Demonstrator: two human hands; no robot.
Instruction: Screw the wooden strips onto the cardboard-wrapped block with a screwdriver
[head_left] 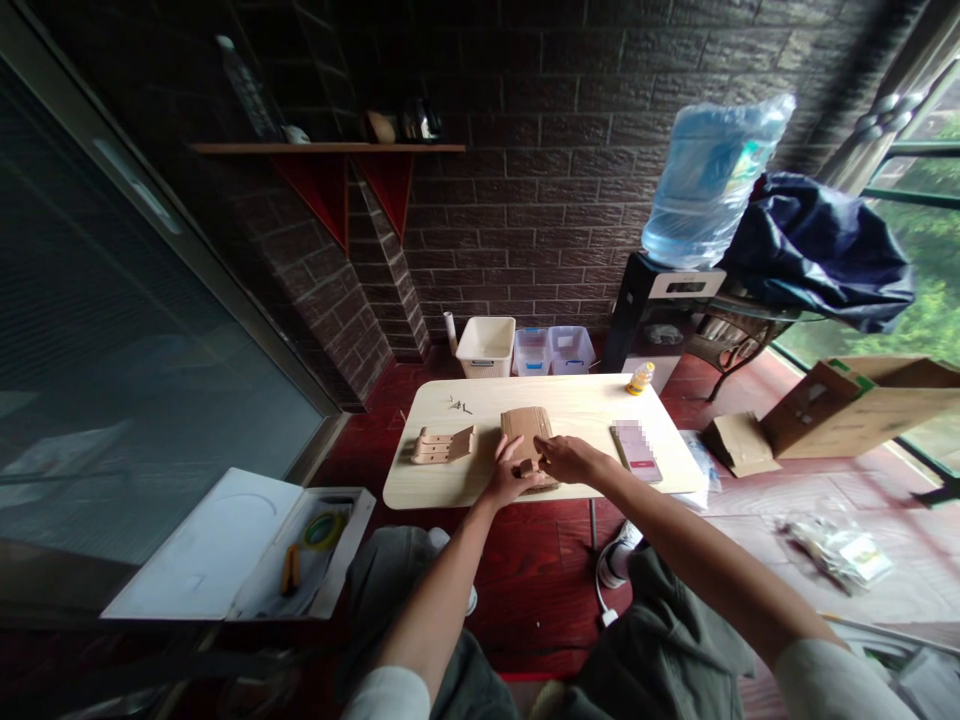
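Observation:
A brown wooden board [525,422] lies near the front edge of the low table, under both hands. My left hand [507,482] rests at its lower left, with fingers and thumb around a small brown wooden piece [528,467]. From the right, my right hand [568,460] reaches over the board with its fingers pinched together. Whatever is between those fingertips is too small to make out. Left of the board sits a light wooden part with holes [444,446]. Several small screws [461,405] are scattered behind that part.
On the pale table [577,405] are a phone [636,452] at the right and a yellow-capped clear bottle [640,378] at the back corner. Plastic bins [486,347] stand behind it. An open white case [330,545] is at the left, a water dispenser [652,310] at the right.

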